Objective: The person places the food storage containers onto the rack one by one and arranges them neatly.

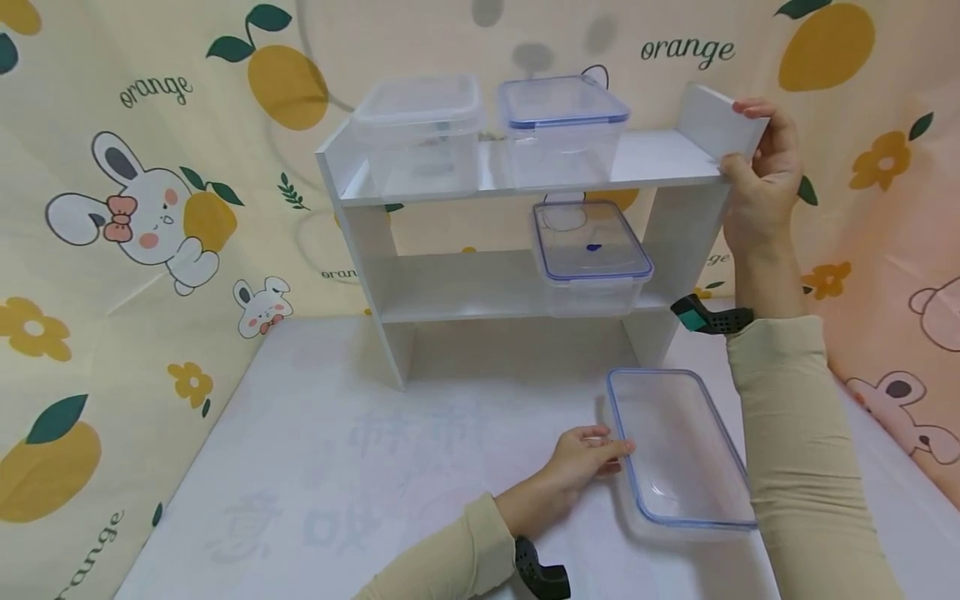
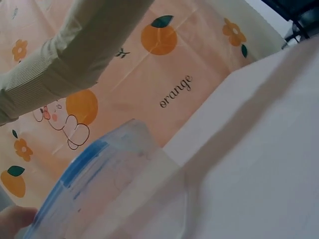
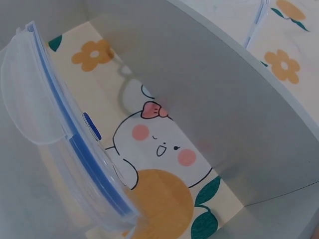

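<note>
My left hand point(image 1: 573, 471) pinches the left edge of a clear plastic food container point(image 1: 682, 450) with a blue-edged lid, in front of the shelf on the white table. In the left wrist view the same container point(image 2: 129, 189) fills the lower middle, with one fingertip at its rim. At the upper right, my right hand point(image 1: 768, 183) grips the raised end panel point(image 1: 716, 121) of a white shelf unit point(image 1: 465, 287), thumb in front and fingers behind. The right wrist view looks into the middle level, where a blue-lidded container point(image 3: 87, 159) stands; the right hand is barely visible there.
A frosted-lid container point(image 1: 420, 137) and a blue-lidded container point(image 1: 566, 133) stand side by side on the top shelf. Another blue-lidded container point(image 1: 596, 250) sits at the right of the middle shelf. A patterned cloth point(image 1: 172, 208) hangs behind and beside the table.
</note>
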Demonstrator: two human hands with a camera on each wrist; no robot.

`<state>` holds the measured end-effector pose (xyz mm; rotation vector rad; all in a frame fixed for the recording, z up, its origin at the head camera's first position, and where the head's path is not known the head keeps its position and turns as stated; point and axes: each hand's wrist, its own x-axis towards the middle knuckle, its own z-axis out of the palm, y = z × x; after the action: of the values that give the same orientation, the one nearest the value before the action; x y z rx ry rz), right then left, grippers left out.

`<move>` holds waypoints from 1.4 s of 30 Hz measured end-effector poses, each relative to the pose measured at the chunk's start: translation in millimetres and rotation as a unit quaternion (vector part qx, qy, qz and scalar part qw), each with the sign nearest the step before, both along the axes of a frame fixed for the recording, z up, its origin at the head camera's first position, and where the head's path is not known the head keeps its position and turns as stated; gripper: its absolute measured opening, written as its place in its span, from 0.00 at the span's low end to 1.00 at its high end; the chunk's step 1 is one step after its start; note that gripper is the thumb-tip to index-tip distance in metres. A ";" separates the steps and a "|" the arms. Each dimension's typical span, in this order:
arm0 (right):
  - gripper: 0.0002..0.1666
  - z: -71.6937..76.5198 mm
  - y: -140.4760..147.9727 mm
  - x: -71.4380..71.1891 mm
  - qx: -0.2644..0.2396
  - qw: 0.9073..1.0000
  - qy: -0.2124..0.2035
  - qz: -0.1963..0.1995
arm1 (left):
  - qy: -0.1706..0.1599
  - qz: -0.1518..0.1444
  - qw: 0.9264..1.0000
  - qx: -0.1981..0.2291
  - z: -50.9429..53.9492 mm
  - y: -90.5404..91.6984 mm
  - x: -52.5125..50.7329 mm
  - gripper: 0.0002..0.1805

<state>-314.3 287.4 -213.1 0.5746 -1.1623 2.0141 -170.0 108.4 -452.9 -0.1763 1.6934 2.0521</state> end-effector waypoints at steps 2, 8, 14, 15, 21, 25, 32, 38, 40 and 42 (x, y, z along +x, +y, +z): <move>0.24 0.6 0.2 0.0 0.002 1.000 0.002 0.001 | -0.013 -0.003 1.000 0.005 -0.4 -0.7 -1.0 0.15; 0.23 1.2 0.8 0.0 0.001 1.000 0.002 0.001 | -0.035 -0.016 0.999 0.031 -2.7 -4.0 -3.8 0.07; 0.23 0.6 1.8 0.8 -0.002 1.000 0.008 0.012 | -0.038 -0.020 0.998 0.034 -5.6 -6.7 -3.3 0.10; 0.23 0.7 2.1 0.9 -0.001 1.000 0.008 0.013 | -0.038 -0.021 0.998 0.034 -5.7 -7.3 -3.2 0.11; 0.23 1.7 3.3 1.7 0.001 1.000 0.007 0.013 | -0.034 -0.040 0.998 0.031 -6.5 -14.9 -4.8 0.11; 0.23 0.9 2.5 2.4 0.006 1.000 0.012 0.016 | -0.032 -0.042 0.998 0.024 -8.1 -21.0 -6.3 0.11; 0.23 -0.7 0.1 2.2 -0.001 1.000 0.001 0.015 | -0.029 -0.054 0.998 0.019 -9.6 -32.1 -5.9 0.14; 0.24 -0.6 -0.5 2.3 -0.001 1.000 -0.001 0.009 | -0.029 -0.052 0.998 0.017 -6.7 -42.7 -5.4 0.15; 0.24 -0.1 -0.7 2.3 -0.001 1.000 -0.001 0.009 | -0.029 -0.050 0.998 0.015 -5.7 -45.7 -5.5 0.15; 0.24 0.3 -0.9 2.3 -0.003 1.000 0.001 0.010 | -0.029 -0.047 0.998 0.015 -5.2 -48.1 -6.0 0.15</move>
<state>-312.0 286.5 -212.7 0.5878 -1.1532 2.0333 -176.0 60.2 -458.1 -0.1423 1.6043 1.9850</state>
